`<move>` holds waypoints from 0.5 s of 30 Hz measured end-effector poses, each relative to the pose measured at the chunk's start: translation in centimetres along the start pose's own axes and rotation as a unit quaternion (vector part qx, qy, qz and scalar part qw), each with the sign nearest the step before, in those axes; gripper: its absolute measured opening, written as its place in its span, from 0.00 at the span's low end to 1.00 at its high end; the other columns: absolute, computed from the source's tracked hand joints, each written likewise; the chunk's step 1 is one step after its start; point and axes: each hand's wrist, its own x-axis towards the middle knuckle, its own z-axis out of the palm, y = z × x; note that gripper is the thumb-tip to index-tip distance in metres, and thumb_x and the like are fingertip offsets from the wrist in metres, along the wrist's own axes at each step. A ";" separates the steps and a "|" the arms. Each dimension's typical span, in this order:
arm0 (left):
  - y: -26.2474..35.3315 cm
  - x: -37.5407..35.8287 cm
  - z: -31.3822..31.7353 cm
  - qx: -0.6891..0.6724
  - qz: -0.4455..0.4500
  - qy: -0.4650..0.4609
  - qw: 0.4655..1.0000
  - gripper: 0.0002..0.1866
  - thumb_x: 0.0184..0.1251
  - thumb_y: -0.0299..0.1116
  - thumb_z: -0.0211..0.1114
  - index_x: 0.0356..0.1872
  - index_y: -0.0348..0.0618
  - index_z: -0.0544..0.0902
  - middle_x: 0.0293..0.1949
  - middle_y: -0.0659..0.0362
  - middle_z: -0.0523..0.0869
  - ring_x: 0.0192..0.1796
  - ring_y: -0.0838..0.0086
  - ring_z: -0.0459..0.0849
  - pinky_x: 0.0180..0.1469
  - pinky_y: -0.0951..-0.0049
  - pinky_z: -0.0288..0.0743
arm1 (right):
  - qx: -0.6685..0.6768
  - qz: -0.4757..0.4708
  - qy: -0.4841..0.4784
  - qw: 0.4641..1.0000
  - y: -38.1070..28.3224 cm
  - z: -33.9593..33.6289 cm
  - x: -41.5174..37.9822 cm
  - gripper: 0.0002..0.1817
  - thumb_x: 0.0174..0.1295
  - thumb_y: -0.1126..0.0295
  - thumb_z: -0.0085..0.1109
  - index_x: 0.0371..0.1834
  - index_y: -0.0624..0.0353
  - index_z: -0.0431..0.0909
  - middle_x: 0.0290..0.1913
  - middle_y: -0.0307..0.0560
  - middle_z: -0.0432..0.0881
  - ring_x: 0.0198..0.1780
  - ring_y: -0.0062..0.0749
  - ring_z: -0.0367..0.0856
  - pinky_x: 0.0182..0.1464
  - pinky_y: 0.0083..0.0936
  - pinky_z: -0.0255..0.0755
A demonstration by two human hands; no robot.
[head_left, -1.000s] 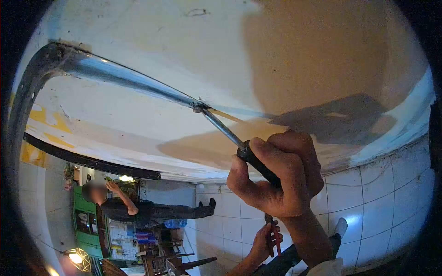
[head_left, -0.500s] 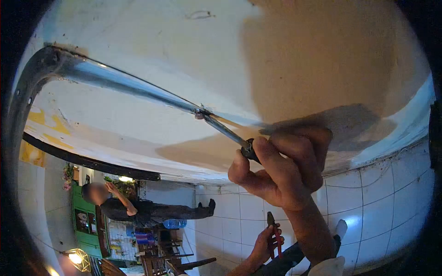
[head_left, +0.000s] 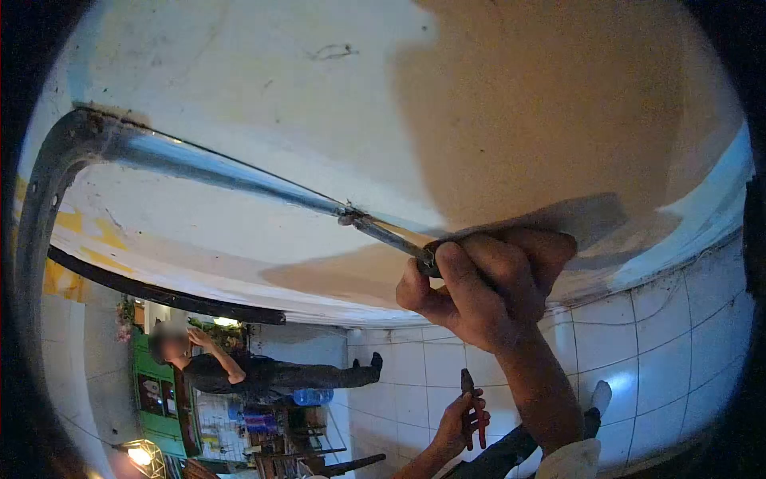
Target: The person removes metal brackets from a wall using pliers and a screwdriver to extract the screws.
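The view is turned sideways. My right hand [head_left: 499,283] is closed, thumb and forefinger pinching a small round black end piece [head_left: 432,259]. A thin grey rod [head_left: 391,237] runs from that piece to a rough joint [head_left: 349,214] against the pale wall [head_left: 239,72]. Beyond the joint a thicker metal pipe [head_left: 215,169] continues along the wall and bends at its far end. Lower in the picture, my left hand [head_left: 456,421] is wrapped round pliers [head_left: 479,427] with red handles and dark jaws. Its palm is hidden, and the pliers touch nothing else visible.
A dark-clothed person [head_left: 263,371] stands in the background, one hand raised to the head. Near them are a green cabinet [head_left: 155,399], wooden furniture [head_left: 279,443] and a lit lamp [head_left: 140,455]. White floor tiles [head_left: 606,335] extend behind my arms, with a foot [head_left: 601,395] on them.
The pipe, wall and background sit slightly lower in the picture as the view shifts. My right hand keeps its pinch on the black end piece, and my left still grips the pliers.
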 end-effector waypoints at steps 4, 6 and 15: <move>-0.5 -0.3 0.2 -0.005 -0.008 -0.003 1.000 0.22 0.76 0.48 0.52 0.56 0.38 0.71 0.39 0.59 0.77 0.39 0.68 0.81 0.45 0.66 0.78 | 0.045 0.041 -0.017 0.998 -0.9 -1.0 0.9 0.22 0.48 0.69 0.70 0.48 0.50 0.75 0.35 0.36 0.75 0.41 0.34 0.70 0.41 0.34 0.67; -0.6 -0.4 0.3 0.001 -0.017 -0.010 1.000 0.23 0.75 0.48 0.53 0.57 0.38 0.71 0.39 0.59 0.77 0.40 0.68 0.82 0.46 0.66 0.78 | 0.065 0.065 0.015 0.996 -1.4 -1.1 1.7 0.15 0.45 0.71 0.70 0.38 0.51 0.79 0.29 0.34 0.76 0.32 0.30 0.72 0.35 0.31 0.66; -1.7 -0.2 1.2 0.017 -0.010 -0.044 0.999 0.23 0.75 0.48 0.53 0.57 0.38 0.71 0.40 0.58 0.76 0.40 0.68 0.81 0.46 0.66 0.78 | 0.088 0.063 -0.006 0.994 -0.8 -1.9 2.9 0.10 0.44 0.73 0.68 0.32 0.54 0.81 0.24 0.34 0.77 0.24 0.27 0.73 0.26 0.25 0.66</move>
